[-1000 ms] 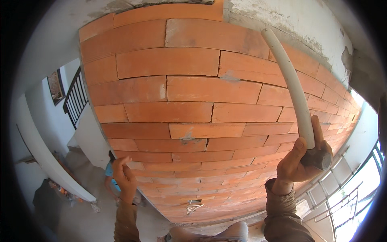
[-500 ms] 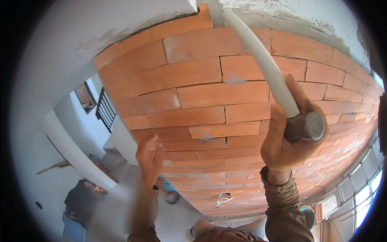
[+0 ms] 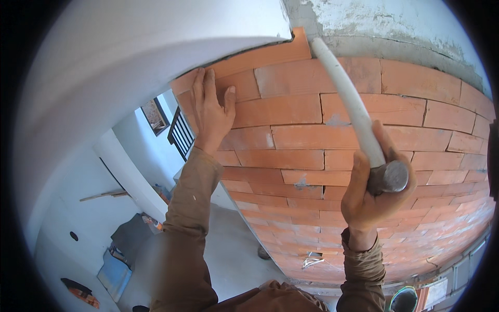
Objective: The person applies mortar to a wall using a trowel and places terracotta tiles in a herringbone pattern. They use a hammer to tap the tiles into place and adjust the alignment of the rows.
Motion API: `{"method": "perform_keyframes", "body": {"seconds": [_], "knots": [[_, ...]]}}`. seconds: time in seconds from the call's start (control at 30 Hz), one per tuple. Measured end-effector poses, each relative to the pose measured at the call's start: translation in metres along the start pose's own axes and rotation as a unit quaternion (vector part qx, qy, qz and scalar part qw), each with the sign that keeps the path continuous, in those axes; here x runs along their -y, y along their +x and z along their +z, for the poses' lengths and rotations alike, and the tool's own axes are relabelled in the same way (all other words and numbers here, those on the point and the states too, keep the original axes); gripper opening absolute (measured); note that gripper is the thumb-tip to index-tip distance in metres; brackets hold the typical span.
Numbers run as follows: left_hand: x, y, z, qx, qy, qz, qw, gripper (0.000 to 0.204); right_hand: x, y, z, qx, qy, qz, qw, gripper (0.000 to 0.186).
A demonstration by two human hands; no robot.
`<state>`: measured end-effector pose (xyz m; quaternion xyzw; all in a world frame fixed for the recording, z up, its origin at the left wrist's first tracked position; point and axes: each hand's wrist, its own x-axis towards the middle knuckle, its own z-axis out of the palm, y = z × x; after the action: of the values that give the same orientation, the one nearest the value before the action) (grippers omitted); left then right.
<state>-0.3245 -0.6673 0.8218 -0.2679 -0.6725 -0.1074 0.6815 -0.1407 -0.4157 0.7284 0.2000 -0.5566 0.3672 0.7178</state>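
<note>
My right hand is wrapped around a hammer close to its dark metal head, and the pale, slightly curved handle points upward. The handle's far end is near the top row of the orange brick wall. My left hand rests with fingers stretched out against the wall's upper left bricks, close under a white beam. Along that beam's lower edge runs a thin top brick, its right end reaching past the beam's corner.
Rough grey mortar borders the wall above. To the lower left are a black railing, a blue object and a grey floor. A round bucket stands at lower right. White wires stick out low on the wall.
My left hand has risen from lower down and now touches the upper left bricks. The view has shifted, while my right hand still grips the hammer by its head end.
</note>
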Motion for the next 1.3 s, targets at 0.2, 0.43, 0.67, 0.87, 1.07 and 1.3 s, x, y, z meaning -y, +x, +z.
{"method": "perform_keyframes", "body": {"seconds": [0.2,0.43,0.67,0.87,1.07,1.3], "knots": [[-0.008,0.008,-0.005,0.019,0.072,0.007,0.997,0.057,0.0,0.006,-0.003,0.017,0.041,-0.021,0.999,0.051],[-0.037,0.02,-0.004,0.021,0.004,-0.058,0.998,0.056,0.003,0.007,-0.034,0.043,0.024,0.058,0.997,0.055],[-0.065,0.031,0.008,0.015,-0.074,-0.127,0.989,0.053,0.006,0.016,-0.064,0.002,0.01,0.101,0.995,0.043],[-0.095,0.045,0.019,-0.01,-0.162,-0.186,0.969,0.043,0.005,0.017,-0.067,-0.067,-0.007,0.103,0.992,0.041],[-0.095,0.045,0.03,0.008,-0.072,-0.184,0.98,0.053,0.006,0.018,-0.074,-0.055,-0.042,0.115,0.991,0.041],[-0.117,0.054,0.026,-0.014,0.082,-0.139,0.987,0.052,0.009,0.025,-0.08,-0.05,-0.071,0.081,0.993,0.041]]}}
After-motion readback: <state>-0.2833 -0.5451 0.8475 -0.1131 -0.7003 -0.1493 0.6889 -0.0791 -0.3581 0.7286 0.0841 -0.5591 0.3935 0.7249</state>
